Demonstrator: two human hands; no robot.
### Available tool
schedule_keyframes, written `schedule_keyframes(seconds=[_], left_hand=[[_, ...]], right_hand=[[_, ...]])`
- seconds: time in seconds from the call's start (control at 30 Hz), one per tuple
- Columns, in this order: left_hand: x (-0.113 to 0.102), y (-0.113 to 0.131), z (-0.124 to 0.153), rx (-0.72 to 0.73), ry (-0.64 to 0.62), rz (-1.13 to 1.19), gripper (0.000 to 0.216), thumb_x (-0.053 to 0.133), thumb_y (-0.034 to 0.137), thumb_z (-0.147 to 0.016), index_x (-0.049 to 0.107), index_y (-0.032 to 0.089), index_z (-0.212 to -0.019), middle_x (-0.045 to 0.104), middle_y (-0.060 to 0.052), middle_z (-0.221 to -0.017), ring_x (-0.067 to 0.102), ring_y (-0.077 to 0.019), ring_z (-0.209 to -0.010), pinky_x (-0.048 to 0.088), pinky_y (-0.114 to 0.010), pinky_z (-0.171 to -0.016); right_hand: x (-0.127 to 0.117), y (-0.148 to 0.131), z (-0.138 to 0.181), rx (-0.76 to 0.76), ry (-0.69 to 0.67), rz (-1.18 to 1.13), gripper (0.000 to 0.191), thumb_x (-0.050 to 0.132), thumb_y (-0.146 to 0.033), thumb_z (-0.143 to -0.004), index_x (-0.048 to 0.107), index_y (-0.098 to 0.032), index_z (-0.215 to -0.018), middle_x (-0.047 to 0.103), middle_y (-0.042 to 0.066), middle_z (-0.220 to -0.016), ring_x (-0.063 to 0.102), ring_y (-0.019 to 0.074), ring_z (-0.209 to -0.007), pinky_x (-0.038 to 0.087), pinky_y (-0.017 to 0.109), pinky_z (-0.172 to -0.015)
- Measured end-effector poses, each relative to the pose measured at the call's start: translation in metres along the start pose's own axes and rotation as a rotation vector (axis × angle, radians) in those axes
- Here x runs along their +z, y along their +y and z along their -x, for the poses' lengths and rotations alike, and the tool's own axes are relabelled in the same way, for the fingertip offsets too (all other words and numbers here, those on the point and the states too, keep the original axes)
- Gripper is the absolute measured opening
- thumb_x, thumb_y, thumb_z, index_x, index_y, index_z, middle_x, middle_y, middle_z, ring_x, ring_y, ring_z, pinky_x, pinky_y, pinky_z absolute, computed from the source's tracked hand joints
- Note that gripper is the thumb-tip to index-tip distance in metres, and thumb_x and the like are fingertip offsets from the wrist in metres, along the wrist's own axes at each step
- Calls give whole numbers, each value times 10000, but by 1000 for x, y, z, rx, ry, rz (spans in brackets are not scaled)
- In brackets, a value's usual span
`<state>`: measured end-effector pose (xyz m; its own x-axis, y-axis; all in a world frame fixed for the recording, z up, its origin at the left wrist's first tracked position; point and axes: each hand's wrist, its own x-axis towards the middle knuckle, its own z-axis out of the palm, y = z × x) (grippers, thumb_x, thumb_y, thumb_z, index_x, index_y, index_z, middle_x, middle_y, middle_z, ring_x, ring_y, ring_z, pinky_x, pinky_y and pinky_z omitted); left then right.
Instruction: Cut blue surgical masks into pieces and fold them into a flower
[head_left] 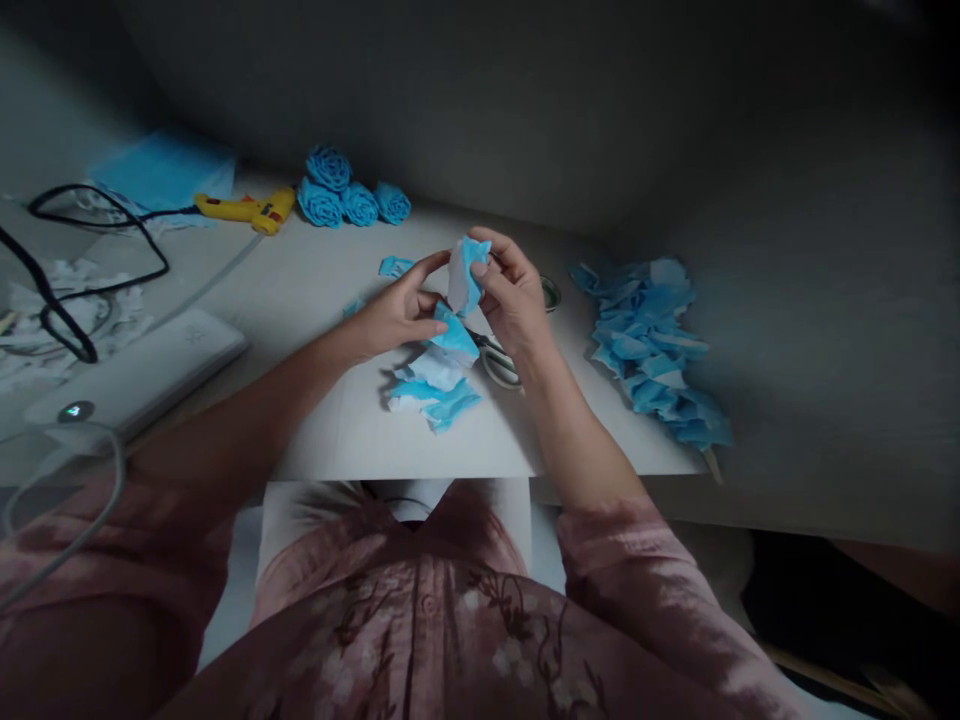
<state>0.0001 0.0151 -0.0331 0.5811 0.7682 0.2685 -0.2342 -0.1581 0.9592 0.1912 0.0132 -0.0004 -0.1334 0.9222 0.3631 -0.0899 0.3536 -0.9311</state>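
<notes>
A crinkled strip of blue and white fabric or paper [452, 335] stretches between my hands and trails down onto the table. My right hand [514, 290] pinches its upper end, which stands folded between thumb and fingers. Lower down the strip, my left hand [401, 312] grips it with the thumb on top. The loose end [439, 395] lies in ruffled folds on the tabletop. Partly hidden behind my right hand are scissors [500, 368]. Small blue scraps [395, 266] lie just beyond my left hand.
Several rolled blue flowers [360, 203] sit at the back beside a yellow hot glue gun [259, 210]. Blue sheets [169, 165] and white scraps [45, 320] occupy the left. A white power bank [180, 350] with a cable is near my left arm. Ruffled blue strips [652, 345] line the right.
</notes>
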Motion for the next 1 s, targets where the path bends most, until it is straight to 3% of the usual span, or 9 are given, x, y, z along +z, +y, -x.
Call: schedule_keyframes(seconds=[0.17,0.27,0.4,0.47,0.57,0.67,0.83,1.0], left_hand=[[1,3,5,-81,-109,-34,1037,828,249,-791,266,277,-1662,717,5,-860,666,-131,-695,509,-249,-649],[1,6,7,-114,-149,-58,1062,855,280,-788,272,255,-1675,748,-36,-953,692,-156,-802,524,-279,-729],[0,4,2,-85,-41,12,801,789,619,-822,578,216,-1482,758,-129,-1202,711,-252,-1133,535,-358,-952],[0,5,-3,-62,45,58,780,639,807,-834,668,221,-1348,766,-128,-1180,709,-279,-1172,537,-382,-974],[0,10,-8,-22,150,70,828,501,920,-819,690,237,-1247,778,-109,-1091,717,-300,-1151,552,-409,-948],[0,17,-7,36,256,38,744,527,865,-861,678,242,-1239,767,-97,-1082,707,-303,-1155,552,-419,-943],[-6,19,-4,80,312,-43,610,818,599,-793,694,238,-1269,742,-71,-1097,702,-273,-1125,540,-367,-950],[-7,19,-3,94,357,-98,470,839,568,-759,772,179,-1016,770,-70,-1064,697,-243,-1070,519,-343,-959]], right_hand=[[-11,6,-8,-3,170,-37,536,768,-596,-772,633,-318,-1210,720,8,-1209,687,217,-1138,629,357,-895],[-18,10,-11,24,205,-10,567,744,-629,-790,624,-323,-1252,702,16,-1309,688,241,-1178,640,367,-873],[-18,13,-10,4,149,65,576,715,-661,-824,626,-318,-1278,695,42,-1320,704,236,-1110,639,386,-845],[-14,13,-7,-15,74,112,594,704,-688,-835,625,-319,-1293,713,50,-1245,708,229,-1040,636,400,-820],[-4,8,0,-28,-45,188,640,707,-715,-838,619,-315,-1330,729,41,-1085,706,219,-945,625,390,-780],[3,2,5,-37,-114,258,682,726,-730,-818,632,-296,-1336,716,33,-983,691,215,-888,607,371,-751],[6,-3,9,-80,-160,405,630,709,-663,-866,644,-270,-1354,715,38,-953,662,209,-847,582,368,-767],[5,-4,10,-177,-177,514,565,695,-550,-918,629,-255,-1395,748,46,-993,661,204,-849,575,377,-827]])
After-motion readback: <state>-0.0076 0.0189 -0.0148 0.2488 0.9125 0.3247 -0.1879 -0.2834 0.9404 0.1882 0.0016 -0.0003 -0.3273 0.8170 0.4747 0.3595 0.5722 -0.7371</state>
